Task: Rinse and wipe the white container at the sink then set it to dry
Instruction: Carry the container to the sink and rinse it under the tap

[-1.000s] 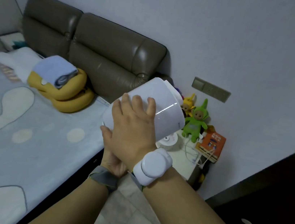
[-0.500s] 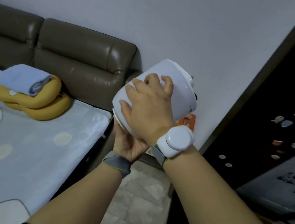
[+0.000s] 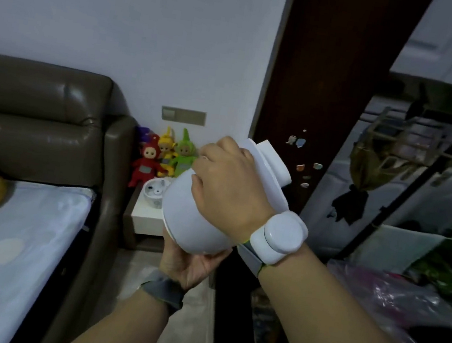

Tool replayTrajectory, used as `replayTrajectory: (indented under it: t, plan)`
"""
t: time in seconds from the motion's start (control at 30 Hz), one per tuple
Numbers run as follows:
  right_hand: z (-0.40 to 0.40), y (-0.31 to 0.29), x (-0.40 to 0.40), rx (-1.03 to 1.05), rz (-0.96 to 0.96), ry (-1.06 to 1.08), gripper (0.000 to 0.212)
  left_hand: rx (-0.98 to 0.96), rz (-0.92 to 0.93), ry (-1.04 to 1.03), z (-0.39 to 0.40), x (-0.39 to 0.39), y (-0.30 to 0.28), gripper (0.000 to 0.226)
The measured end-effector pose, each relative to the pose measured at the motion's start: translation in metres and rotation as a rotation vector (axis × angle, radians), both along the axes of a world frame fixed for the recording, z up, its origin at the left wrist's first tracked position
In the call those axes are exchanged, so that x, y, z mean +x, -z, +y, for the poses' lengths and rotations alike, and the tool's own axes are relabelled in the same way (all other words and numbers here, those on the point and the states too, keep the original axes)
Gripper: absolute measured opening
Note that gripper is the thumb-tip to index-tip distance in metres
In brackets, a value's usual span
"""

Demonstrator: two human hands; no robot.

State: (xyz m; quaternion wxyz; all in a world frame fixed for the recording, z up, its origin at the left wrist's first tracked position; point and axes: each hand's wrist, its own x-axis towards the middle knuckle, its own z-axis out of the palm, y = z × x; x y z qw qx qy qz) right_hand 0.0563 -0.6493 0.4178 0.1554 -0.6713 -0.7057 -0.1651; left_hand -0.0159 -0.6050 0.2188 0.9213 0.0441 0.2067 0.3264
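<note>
I hold the white container [image 3: 195, 219] in the air in front of me, tilted with its narrower cap end [image 3: 273, 163] pointing up and to the right. My left hand [image 3: 191, 262] cups its rounded bottom from below. My right hand [image 3: 228, 189] lies over its upper side, fingers wrapped around the body. A white wrist device [image 3: 279, 237] sits on my right wrist and a grey band [image 3: 161, 290] on my left. No sink is in view.
A bed [image 3: 5, 242] with a brown leather headboard [image 3: 40, 119] fills the left. A white bedside table [image 3: 146, 215] carries plush dolls [image 3: 163, 153] and a round white base [image 3: 155, 190]. A dark door frame [image 3: 327, 83] stands right of centre, with plants and bags beyond.
The view has swung right, from the bed toward the door frame. The container has tilted further, its cap end now up and right, and both hands have stayed on it.
</note>
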Motion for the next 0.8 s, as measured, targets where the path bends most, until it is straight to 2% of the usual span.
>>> replayTrajectory:
  t: [0.1,0.2,0.3,0.37,0.5,0.57,0.63,0.8]
  plan:
    - [-0.034,-0.002,0.039,0.083,0.054,0.086,0.019,0.027,-0.046,0.067,-0.024,0.028,0.008,0.069]
    - [-0.083,-0.006,0.083,0.173,0.15,0.257,0.034,0.068,-0.07,0.101,-0.056,0.064,0.007,0.068]
    - [-0.156,-0.008,0.148,0.117,0.325,0.421,0.057,0.145,-0.098,0.147,-0.113,0.119,0.003,0.06]
    - [-0.217,-0.009,0.196,0.099,0.429,0.472,0.062,0.117,-0.089,0.183,-0.168,0.167,-0.003,0.065]
    - [-0.287,-0.02,0.242,0.18,0.432,0.53,0.058,0.138,-0.107,0.246,-0.24,0.233,-0.012,0.052]
    - [-0.33,-0.025,0.273,0.208,0.469,0.567,0.05,0.125,-0.059,0.284,-0.281,0.27,-0.015,0.053]
    - [-0.361,-0.031,0.297,0.212,0.504,0.604,0.042,0.118,-0.101,0.398,-0.308,0.294,-0.02,0.058]
    - [-0.457,-0.029,0.371,0.279,0.589,0.731,0.049,0.178,-0.145,0.624,-0.383,0.367,-0.023,0.061]
